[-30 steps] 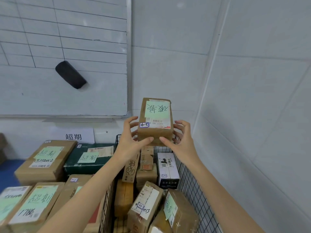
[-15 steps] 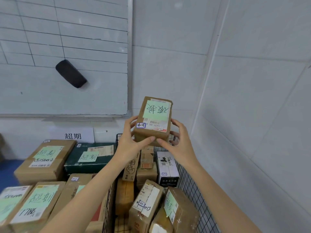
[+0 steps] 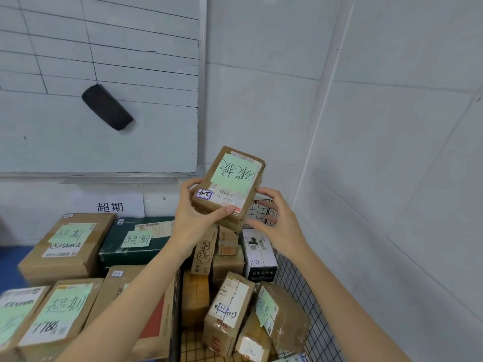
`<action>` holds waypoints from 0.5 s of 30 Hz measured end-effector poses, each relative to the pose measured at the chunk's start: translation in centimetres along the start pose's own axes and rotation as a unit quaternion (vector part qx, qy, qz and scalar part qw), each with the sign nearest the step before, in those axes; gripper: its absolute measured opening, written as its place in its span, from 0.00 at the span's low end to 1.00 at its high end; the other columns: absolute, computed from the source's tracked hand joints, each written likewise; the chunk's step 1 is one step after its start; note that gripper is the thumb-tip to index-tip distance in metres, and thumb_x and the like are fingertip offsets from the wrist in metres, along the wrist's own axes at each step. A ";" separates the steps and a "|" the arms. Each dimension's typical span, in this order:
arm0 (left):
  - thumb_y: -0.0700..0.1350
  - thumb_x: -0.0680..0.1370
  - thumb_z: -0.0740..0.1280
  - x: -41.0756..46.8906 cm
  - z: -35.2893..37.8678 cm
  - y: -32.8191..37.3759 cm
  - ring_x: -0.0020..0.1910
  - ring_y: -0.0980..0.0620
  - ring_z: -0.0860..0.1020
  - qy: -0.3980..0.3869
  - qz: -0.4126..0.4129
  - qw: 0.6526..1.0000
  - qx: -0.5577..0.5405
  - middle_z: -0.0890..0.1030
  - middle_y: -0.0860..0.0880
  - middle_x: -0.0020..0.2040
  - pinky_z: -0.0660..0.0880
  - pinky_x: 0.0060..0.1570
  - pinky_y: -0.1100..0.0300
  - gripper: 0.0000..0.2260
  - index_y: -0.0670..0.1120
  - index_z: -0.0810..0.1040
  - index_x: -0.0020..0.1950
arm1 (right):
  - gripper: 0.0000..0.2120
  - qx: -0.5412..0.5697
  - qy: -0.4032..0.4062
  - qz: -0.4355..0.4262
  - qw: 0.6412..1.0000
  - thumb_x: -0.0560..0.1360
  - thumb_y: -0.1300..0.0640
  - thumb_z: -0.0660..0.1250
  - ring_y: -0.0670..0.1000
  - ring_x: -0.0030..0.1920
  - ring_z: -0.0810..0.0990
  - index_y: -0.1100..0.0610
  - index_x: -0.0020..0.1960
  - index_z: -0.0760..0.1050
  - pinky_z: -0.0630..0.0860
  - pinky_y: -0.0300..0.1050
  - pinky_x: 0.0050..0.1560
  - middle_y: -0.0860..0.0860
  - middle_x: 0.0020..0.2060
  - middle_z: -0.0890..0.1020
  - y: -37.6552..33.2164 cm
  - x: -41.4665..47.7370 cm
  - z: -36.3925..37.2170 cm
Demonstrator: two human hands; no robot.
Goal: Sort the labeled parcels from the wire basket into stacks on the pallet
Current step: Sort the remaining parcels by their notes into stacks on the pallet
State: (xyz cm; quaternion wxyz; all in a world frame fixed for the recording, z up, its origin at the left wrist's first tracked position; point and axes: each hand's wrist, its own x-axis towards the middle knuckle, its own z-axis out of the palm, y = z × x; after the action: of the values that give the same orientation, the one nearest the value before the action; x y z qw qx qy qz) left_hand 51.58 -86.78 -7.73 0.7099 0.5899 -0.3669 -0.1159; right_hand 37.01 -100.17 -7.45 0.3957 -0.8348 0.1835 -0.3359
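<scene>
A small brown parcel point(image 3: 230, 184) with a green handwritten note and a barcode label is held up above the wire basket point(image 3: 300, 291). My left hand point(image 3: 193, 220) grips its lower left corner, thumb across the front label. My right hand point(image 3: 279, 226) is beside the parcel's right edge with fingers loosely spread; only the index fingertip seems to touch it. Several more labeled parcels point(image 3: 230, 309) lie piled in the basket below, among them a white box point(image 3: 258, 254).
Stacked brown parcels point(image 3: 65, 246) and a dark green box point(image 3: 136, 239) sit left of the basket, under a paper sign point(image 3: 109, 206). A whiteboard with a black eraser point(image 3: 107, 107) hangs behind. White walls close in behind and on the right.
The parcel has tilted and shifted slightly left in my left hand. My right hand has loosened and drawn back from the parcel's right side.
</scene>
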 end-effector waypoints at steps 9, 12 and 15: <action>0.49 0.60 0.80 -0.4 -2.6 -0.6 0.53 0.68 0.78 -0.031 -0.022 0.999 0.007 0.78 0.52 0.59 0.75 0.46 0.74 0.37 0.53 0.64 0.63 | 0.50 -0.013 0.013 -0.011 1.000 0.64 0.53 0.82 0.39 0.71 0.62 0.41 0.76 0.55 0.63 0.45 0.70 0.34 0.72 0.62 -1.6 1.7 -1.0; 0.48 0.58 0.80 -0.8 -3.0 -0.7 0.56 0.64 0.79 -0.025 -0.022 0.999 0.005 0.79 0.51 0.59 0.76 0.52 0.71 0.36 0.52 0.64 0.60 | 0.48 -0.014 0.016 -0.015 1.000 0.65 0.56 0.81 0.40 0.68 0.68 0.43 0.77 0.57 0.67 0.42 0.65 0.36 0.69 0.66 -2.1 1.9 -1.1; 0.47 0.57 0.81 -0.9 -3.3 -0.4 0.62 0.64 0.75 -0.012 0.006 1.000 0.000 0.76 0.52 0.64 0.74 0.64 0.58 0.36 0.53 0.66 0.60 | 0.49 -0.024 0.034 -0.014 0.999 0.65 0.57 0.82 0.42 0.64 0.70 0.46 0.78 0.58 0.67 0.33 0.56 0.45 0.71 0.68 -2.3 1.9 -1.0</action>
State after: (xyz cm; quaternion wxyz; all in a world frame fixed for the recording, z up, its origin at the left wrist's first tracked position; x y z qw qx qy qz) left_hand 53.22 -83.85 -8.60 0.7063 0.5860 -0.3791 -0.1184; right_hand 37.73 -100.41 -4.42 0.3649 -0.8345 0.1932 -0.3648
